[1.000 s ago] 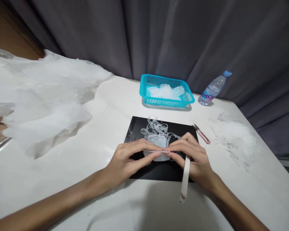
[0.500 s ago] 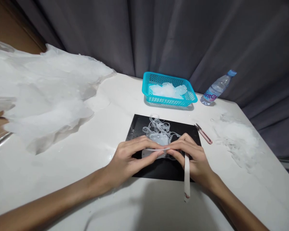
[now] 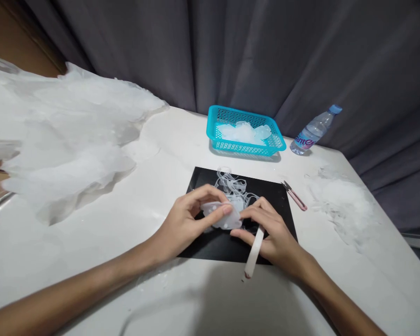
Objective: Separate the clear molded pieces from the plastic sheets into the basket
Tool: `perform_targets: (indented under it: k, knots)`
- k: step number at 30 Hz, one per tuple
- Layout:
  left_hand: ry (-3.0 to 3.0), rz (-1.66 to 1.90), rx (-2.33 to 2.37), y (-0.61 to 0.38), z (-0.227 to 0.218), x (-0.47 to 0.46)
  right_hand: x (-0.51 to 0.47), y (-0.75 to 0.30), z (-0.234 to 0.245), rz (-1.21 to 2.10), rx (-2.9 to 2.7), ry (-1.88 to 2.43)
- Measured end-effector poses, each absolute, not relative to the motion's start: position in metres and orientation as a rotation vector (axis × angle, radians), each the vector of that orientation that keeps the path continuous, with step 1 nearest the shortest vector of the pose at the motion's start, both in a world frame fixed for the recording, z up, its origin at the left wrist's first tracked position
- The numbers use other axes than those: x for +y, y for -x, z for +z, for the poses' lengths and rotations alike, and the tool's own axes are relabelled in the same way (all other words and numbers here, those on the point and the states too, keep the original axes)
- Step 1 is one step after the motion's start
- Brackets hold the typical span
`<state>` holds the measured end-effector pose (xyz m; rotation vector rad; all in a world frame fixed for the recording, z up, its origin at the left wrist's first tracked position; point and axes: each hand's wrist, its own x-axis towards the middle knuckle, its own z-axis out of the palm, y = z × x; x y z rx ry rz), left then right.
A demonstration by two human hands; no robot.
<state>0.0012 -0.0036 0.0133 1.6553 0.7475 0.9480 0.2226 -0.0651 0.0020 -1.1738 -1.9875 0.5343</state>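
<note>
Between the thumb and fingers of my left hand (image 3: 199, 214) is a thin, translucent white plastic-like piece (image 3: 217, 212) with small round marks, its flat face tipped toward me. My right hand (image 3: 269, 228) is at the right edge of that piece, thumb and fingers slightly apart there. A slim white-handled tool (image 3: 254, 254) is tucked in the same hand, its butt end pointing down toward me; the working end is hidden. Beneath both hands lies a black mat (image 3: 210, 249). Behind the held piece, a tangle of translucent strips (image 3: 233, 184) rests on the mat.
A turquoise basket (image 3: 247, 148) with translucent pieces stands at the back, beside a water bottle (image 3: 310, 133). Pink-handled snips (image 3: 296, 197) lie at the mat's right edge, near a heap of clear scraps (image 3: 346, 200). A large pile of white translucent sheets (image 3: 73, 130) covers the left side.
The held piece has turned from edge-on to showing its flat face. My right fingers have loosened at its edge, and the white-handled tool has swung with its lower end leftward.
</note>
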Motion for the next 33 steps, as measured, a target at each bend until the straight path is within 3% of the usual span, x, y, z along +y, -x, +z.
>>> perform_targets:
  k: [9,15,33]
  knots:
    - [-1.903,0.858,0.666,0.003,0.007,-0.006,-0.066,-0.222,0.017,0.345,-1.973,1.154]
    - [-2.024,0.990,0.683,0.008,0.009,-0.014,-0.067,-0.222,0.017,0.311,-1.994,1.077]
    - [-2.356,1.114,0.485,0.010,0.000,-0.011,-0.065,-0.230,-0.003,0.539,-2.062,1.130]
